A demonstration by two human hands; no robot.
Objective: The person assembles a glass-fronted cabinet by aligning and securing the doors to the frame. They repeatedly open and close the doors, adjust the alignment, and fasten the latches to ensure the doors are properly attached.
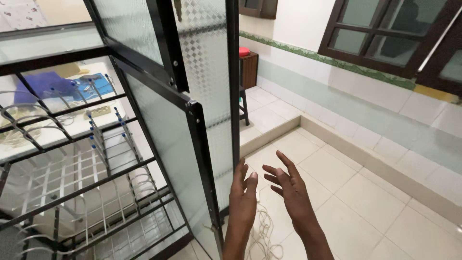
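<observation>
Reaching toward the frosted glass door, both hands are empty, fingers spread: left hand right by its black edge, right hand just beside. Door's already swung open; dish rack inside sits untouched.

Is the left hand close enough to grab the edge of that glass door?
Probably yes. The left hand is open right beside the glass door's dark frame edge, with nothing between them. The right hand hangs open farther out, over the floor.
</observation>
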